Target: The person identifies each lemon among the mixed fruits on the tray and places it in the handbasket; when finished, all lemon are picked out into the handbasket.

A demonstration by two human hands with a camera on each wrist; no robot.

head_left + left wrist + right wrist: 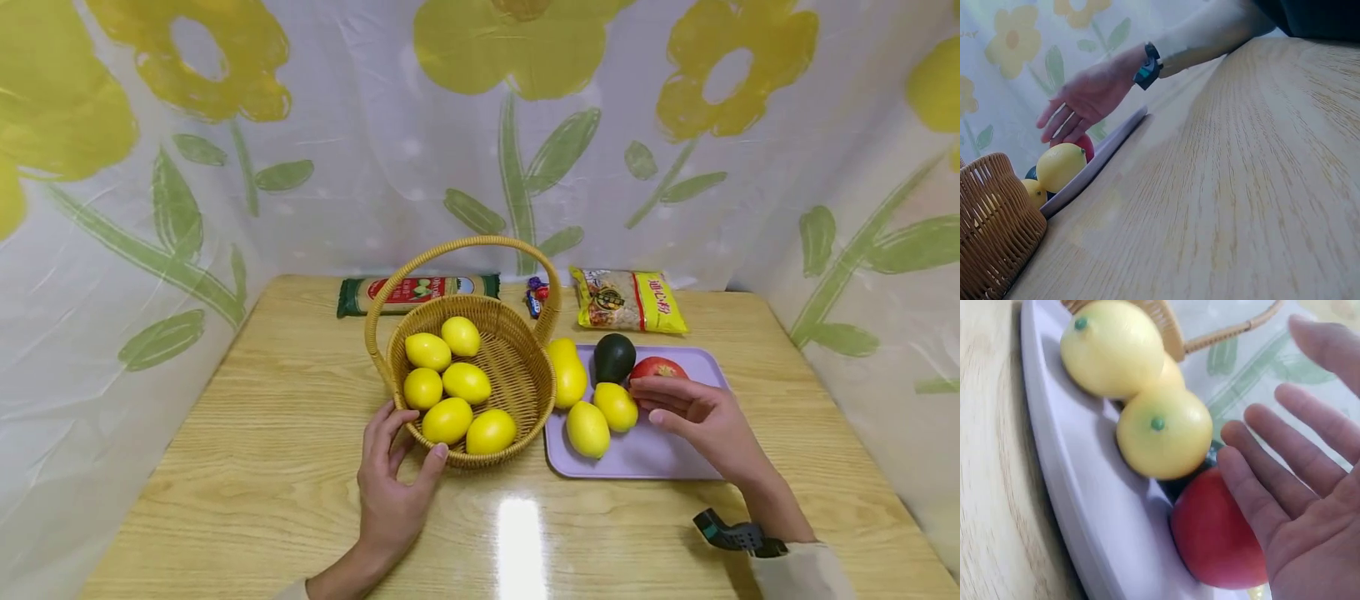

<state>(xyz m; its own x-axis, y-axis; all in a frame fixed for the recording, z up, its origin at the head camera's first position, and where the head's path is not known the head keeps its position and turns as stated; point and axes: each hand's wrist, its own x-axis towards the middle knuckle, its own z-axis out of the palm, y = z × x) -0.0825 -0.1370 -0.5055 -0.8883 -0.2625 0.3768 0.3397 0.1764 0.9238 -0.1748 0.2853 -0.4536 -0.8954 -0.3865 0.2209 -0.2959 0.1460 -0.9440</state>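
My left hand [397, 483] holds the near-left rim of a wicker basket [517, 367], a fingertip over the edge and the thumb at its front. Several yellow lemons [467, 383] lie inside it. Over the lilac tray [660, 458] hovers my right hand [705, 421], with nothing in its extended fingers. Beneath that hand is a red fruit like a pomegranate [1219, 531], partly covered in the head view. Two more lemons [588, 429] [617, 407], a dark green avocado [614, 358] and a yellow mango [567, 373] are grouped on the tray's left side.
Along the back of the table lie a green-ended pasta pack [420, 290], partly behind the basket handle [480, 241], some small wrapped candies [536, 296] and a yellow bag of macaroni [630, 300]. A flower-printed curtain [360, 167] encloses the table [247, 433].
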